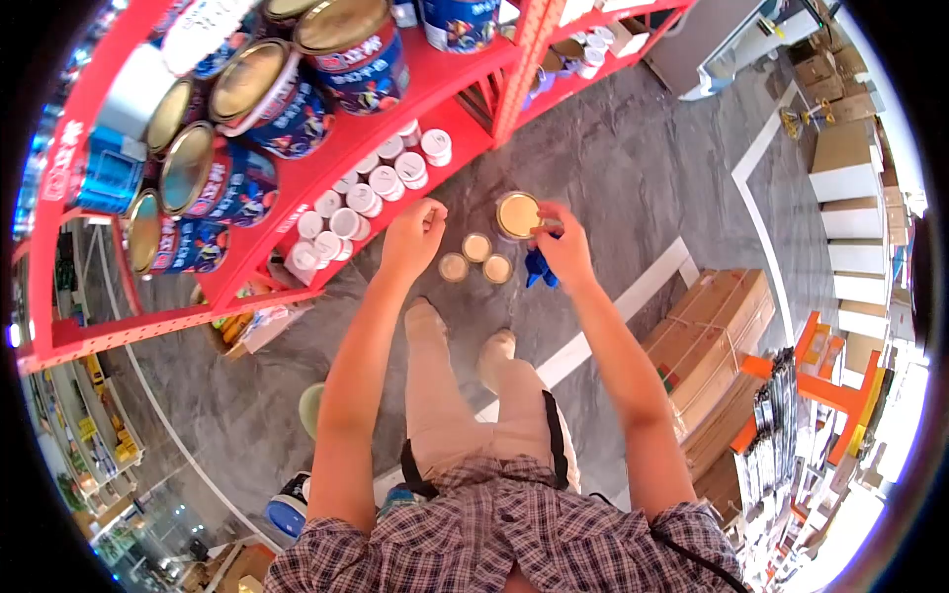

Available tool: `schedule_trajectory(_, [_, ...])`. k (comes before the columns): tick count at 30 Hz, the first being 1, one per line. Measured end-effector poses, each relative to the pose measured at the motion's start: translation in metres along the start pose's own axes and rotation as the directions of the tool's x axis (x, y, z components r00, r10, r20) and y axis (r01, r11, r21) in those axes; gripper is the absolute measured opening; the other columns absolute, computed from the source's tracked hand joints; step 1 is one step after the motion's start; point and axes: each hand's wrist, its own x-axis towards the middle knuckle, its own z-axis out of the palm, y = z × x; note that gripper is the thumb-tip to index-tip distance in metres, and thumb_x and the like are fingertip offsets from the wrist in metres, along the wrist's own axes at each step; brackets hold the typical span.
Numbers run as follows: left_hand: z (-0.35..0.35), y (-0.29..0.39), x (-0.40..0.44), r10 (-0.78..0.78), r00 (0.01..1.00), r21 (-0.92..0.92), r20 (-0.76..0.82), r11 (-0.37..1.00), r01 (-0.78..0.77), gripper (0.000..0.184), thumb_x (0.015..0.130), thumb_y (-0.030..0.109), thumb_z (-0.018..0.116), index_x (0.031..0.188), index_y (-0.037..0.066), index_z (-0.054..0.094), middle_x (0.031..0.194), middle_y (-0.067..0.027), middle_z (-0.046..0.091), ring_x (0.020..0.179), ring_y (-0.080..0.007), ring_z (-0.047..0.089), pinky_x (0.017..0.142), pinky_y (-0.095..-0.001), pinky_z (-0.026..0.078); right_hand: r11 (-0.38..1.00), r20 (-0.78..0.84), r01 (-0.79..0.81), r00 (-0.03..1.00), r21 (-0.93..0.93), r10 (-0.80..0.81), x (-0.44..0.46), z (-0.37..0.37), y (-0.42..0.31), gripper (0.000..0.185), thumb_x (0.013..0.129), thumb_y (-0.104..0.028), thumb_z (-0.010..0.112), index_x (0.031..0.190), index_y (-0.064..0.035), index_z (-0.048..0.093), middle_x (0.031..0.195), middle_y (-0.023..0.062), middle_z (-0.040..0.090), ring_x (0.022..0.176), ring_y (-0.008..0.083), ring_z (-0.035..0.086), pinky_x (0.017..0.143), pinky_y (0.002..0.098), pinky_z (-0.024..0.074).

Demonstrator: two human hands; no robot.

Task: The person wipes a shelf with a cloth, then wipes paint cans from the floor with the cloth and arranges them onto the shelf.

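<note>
My right hand [561,240] is closed at the right edge of a round gold-lidded can [518,214], fingers on its rim, with something blue under the palm. A blue cloth-like item [539,269] lies just below that hand. Left of the can, my left hand [417,232] is held with curled fingers near the shelf; whether it holds anything is hidden. Between my hands and a little nearer to me stand three small round tins, one at the top [476,247], one at the left [453,267] and one at the right [497,268].
A red shelf [435,89] on the left bears large paint cans [346,59] and rows of small white-lidded cans [384,181]. Cardboard boxes [712,336] lie at the right beside an orange rack [825,371]. A white line [613,326] crosses the grey floor.
</note>
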Motion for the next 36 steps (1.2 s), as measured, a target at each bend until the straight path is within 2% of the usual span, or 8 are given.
schedule_trajectory(4, [0.082,-0.086,-0.023,-0.110,0.994,0.106,0.029,0.989,0.106,0.036,0.078,0.004,0.057,0.113,0.004,0.052,0.110,-0.0169,0.057,0.105,-0.0316,0.054,0.091,-0.0397,0.043,0.991,0.004,-0.099,0.995,-0.089,0.099,0.000,-0.022,0.099,0.060,0.069,0.005,0.051,0.128,-0.0049,0.044,0.126,0.0137,0.051,0.110,0.0251,0.054,0.088,0.0329,0.0455])
schedule_trajectory(11, [0.164,-0.226,-0.084,-0.221,0.970,0.467,0.098,0.871,0.151,0.071,0.072,0.010,0.063,0.136,0.010,0.033,0.135,-0.0244,0.032,0.123,-0.0425,0.034,0.103,-0.0471,0.031,0.969,0.018,-0.117,0.992,-0.219,0.124,0.022,0.006,0.297,0.076,0.068,0.006,0.051,0.140,-0.0104,0.030,0.138,0.0143,0.038,0.124,0.0275,0.042,0.098,0.0367,0.0388])
schedule_trajectory(14, [0.191,-0.307,-0.102,-0.368,0.915,0.510,0.167,0.826,0.240,0.078,0.072,0.016,0.066,0.139,0.011,0.027,0.141,-0.0266,0.023,0.127,-0.0457,0.026,0.106,-0.0485,0.027,0.961,0.022,-0.274,0.961,-0.043,0.275,0.050,0.036,0.367,0.071,0.069,0.006,0.054,0.136,-0.0080,0.033,0.137,0.0133,0.040,0.125,0.0293,0.041,0.098,0.0354,0.0373])
schedule_trajectory(17, [0.230,-0.404,-0.119,-0.504,0.854,0.475,0.133,0.788,0.391,0.079,0.073,0.020,0.067,0.140,0.011,0.027,0.142,-0.0264,0.022,0.129,-0.0441,0.025,0.106,-0.0480,0.025,0.947,0.098,-0.317,0.945,0.052,0.311,0.084,0.065,0.455,0.068,0.071,0.005,0.054,0.135,-0.0076,0.035,0.133,0.0142,0.043,0.123,0.0296,0.043,0.096,0.0359,0.0393])
schedule_trajectory(25, [0.308,-0.566,-0.119,-0.740,0.669,0.471,0.065,0.614,0.633,0.079,0.082,0.032,0.064,0.143,0.011,0.019,0.146,-0.0202,0.019,0.134,-0.0358,0.022,0.106,-0.0455,0.029,0.854,0.119,-0.354,0.897,-0.381,0.425,0.144,0.153,0.654,0.048,0.069,-0.013,0.064,0.114,0.0016,0.055,0.096,0.0151,0.063,0.100,0.0283,0.060,0.081,0.0341,0.0470])
schedule_trajectory(27, [0.319,-0.588,-0.121,-0.835,0.549,0.322,-0.013,0.517,0.793,0.074,0.084,0.033,0.061,0.143,0.009,0.022,0.144,-0.0195,0.027,0.131,-0.0338,0.030,0.102,-0.0443,0.034,0.820,0.085,-0.474,0.848,-0.319,0.523,0.148,0.172,0.690,0.048,0.072,-0.014,0.063,0.116,0.0029,0.053,0.107,0.0181,0.061,0.105,0.0308,0.057,0.085,0.0360,0.0455])
schedule_trajectory(34, [0.336,-0.636,-0.131,-0.827,0.552,-0.044,0.104,0.551,0.833,0.070,0.083,0.027,0.057,0.142,0.008,0.026,0.135,-0.0174,0.042,0.117,-0.0322,0.048,0.095,-0.0414,0.041,0.869,0.317,-0.479,0.811,-0.123,0.492,0.143,0.181,0.672,0.070,0.072,-0.005,0.061,0.135,-0.0026,0.031,0.126,0.0153,0.048,0.116,0.0260,0.046,0.095,0.0324,0.0361])
schedule_trajectory(36, [0.323,-0.608,-0.123,-0.890,0.358,-0.199,0.282,0.311,0.930,0.065,0.089,0.028,0.051,0.144,0.015,0.019,0.138,-0.0130,0.039,0.122,-0.0271,0.043,0.092,-0.0424,0.042,0.879,0.313,-0.470,0.826,-0.079,0.469,0.143,0.178,0.661,0.071,0.071,0.002,0.057,0.136,-0.0050,0.030,0.123,0.0127,0.049,0.113,0.0237,0.047,0.094,0.0301,0.0364])
